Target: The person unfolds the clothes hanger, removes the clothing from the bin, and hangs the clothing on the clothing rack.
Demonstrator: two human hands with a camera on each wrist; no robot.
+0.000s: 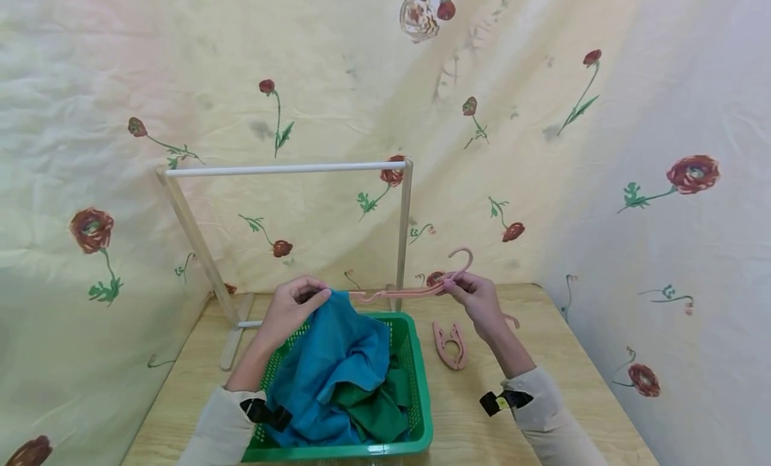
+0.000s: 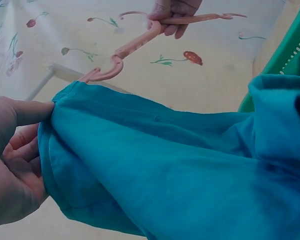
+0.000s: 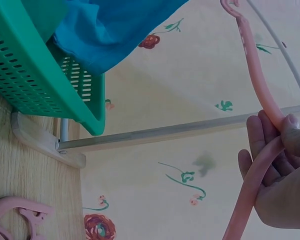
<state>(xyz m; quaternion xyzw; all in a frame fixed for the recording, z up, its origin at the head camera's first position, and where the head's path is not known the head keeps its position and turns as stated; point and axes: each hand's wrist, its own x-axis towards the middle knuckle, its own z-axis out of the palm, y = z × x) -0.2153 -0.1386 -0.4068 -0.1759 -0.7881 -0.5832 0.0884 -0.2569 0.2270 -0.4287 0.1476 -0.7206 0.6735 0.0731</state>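
My left hand [image 1: 290,313] pinches the top edge of a blue garment [image 1: 346,339] between thumb and fingers. The rest of the cloth drapes down into the green basket [image 1: 424,392]. In my right hand [image 1: 478,304] is a pink hanger [image 1: 415,292], gripped at its middle below the upright hook. One arm of the hanger points left, and its notched end [image 2: 107,70] runs to the garment's edge beside my left fingers in the left wrist view. The tip is hidden by the cloth. The right wrist view shows the thumb and fingers around the hanger's middle [image 3: 272,117].
A green cloth [image 1: 382,406] lies in the basket under the blue one. Behind stands a rack with a white top bar [image 1: 283,169]. A folded pink hanger [image 1: 460,360] lies on the wooden table [image 1: 578,392], right of the basket. Another pink piece [image 1: 512,321] shows behind my right forearm.
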